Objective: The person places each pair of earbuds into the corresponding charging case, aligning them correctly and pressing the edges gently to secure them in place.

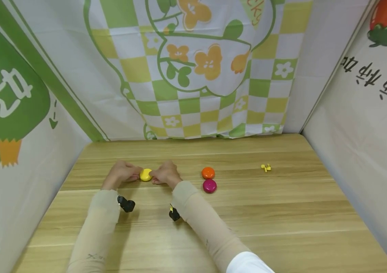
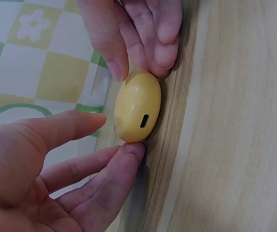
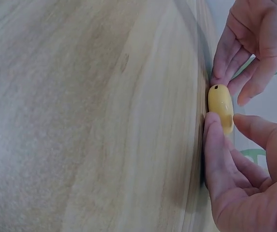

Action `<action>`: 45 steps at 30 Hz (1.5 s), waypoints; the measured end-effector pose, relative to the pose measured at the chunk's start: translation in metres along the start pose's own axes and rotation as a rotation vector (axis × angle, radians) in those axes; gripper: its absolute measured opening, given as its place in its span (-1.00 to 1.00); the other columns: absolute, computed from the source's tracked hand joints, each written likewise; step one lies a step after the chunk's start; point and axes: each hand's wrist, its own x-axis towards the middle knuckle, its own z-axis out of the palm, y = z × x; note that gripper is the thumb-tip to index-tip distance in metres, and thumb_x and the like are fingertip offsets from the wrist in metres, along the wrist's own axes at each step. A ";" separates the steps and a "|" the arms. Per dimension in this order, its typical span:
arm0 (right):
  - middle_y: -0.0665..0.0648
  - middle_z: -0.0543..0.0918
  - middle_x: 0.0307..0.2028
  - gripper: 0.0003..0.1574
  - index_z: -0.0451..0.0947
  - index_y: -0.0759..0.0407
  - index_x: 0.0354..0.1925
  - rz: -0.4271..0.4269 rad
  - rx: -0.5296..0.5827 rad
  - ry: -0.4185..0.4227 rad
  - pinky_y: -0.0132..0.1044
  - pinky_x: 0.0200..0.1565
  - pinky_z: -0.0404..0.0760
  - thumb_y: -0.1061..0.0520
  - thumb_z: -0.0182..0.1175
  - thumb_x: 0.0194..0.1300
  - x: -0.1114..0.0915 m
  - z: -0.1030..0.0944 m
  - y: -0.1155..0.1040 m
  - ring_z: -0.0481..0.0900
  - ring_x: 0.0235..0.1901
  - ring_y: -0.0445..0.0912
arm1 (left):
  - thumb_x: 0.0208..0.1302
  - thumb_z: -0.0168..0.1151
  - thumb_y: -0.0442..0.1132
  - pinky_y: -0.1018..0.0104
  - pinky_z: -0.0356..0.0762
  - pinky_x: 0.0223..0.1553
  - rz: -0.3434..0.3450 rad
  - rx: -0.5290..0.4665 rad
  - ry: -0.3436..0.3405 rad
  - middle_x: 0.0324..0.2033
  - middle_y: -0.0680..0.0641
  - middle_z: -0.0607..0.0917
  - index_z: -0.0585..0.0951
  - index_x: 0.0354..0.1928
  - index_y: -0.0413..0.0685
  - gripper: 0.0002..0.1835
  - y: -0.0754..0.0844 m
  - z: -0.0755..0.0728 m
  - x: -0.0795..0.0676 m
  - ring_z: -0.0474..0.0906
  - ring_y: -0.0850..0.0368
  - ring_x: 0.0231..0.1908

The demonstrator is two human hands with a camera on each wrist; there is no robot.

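Observation:
A round, glossy yellow earbud case [image 1: 146,175] rests on the wooden table between both hands. Its small charging port shows on the side of the case [image 2: 138,104] in the left wrist view. My left hand [image 1: 121,173] touches one end of it with fingertips, the thumb held slightly away from the shell. From the opposite side my right hand [image 1: 167,173] pinches the case between thumb and fingers, as the right wrist view shows, where the case [image 3: 219,101] looks closed.
Right of the hands lie an orange round case [image 1: 208,173] and, just nearer, a magenta round case [image 1: 209,186]. Farther right are small yellow earbuds [image 1: 266,167]. Printed cloth [image 1: 193,113] hangs along the table's [image 1: 265,223] back edge, with more at both sides.

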 end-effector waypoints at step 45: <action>0.07 0.88 -0.25 -0.74 0.82 0.10 -0.11 -0.398 -0.164 -0.292 -0.21 0.02 0.80 -0.01 0.51 0.33 -0.083 -0.122 -0.065 0.84 -0.20 -0.08 | 0.41 0.43 0.03 0.20 0.61 0.24 0.327 -0.081 -0.146 0.15 -0.05 0.78 0.65 0.31 -0.20 -0.41 0.067 0.021 -0.089 0.67 0.17 0.11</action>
